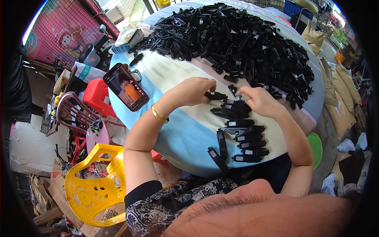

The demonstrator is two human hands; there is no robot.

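Note:
My left hand, a gold bangle on its wrist, is closed on one end of a small black plastic part. Just to the right, my right hand has its fingers pinched together at another black plastic piece, partly hidden by the fingertips. Below both hands, several elongated black parts with small pale patches lie in a rough column on the striped tablecloth. Two longer black parts rest slanted to the left of that column.
A large heap of black plastic parts covers the table's far side. At the left, a phone leans with its screen lit. A yellow chair and a red stool stand to the left; brown sacks line the right.

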